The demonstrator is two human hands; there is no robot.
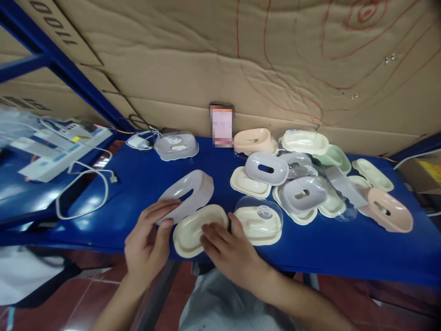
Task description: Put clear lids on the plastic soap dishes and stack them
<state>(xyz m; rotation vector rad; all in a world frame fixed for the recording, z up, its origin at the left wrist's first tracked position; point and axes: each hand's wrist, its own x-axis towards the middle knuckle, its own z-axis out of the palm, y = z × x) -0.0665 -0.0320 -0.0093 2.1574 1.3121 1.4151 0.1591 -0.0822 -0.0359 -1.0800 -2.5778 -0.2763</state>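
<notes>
Near centre, the left hand (147, 241) grasps a lilac shell (204, 186); the right hand (236, 255) touches a cream tray (189, 235), grip unclear. Far left, cardboard (82, 34) reads "1100"; right of the tray sits a barcode label (265, 212).

Brown cardboard (165, 69), marked with looping red lines (365, 13) and printed digits (51, 23), walled off the back of a blue tabletop (220, 165) beside blue metal framing (34, 43) at left, where light glinted off the smooth surface above a floor of dark red tiles (93, 294)

Two hands (148, 243) (232, 253), two peach covers (245, 144) (396, 217)
</notes>
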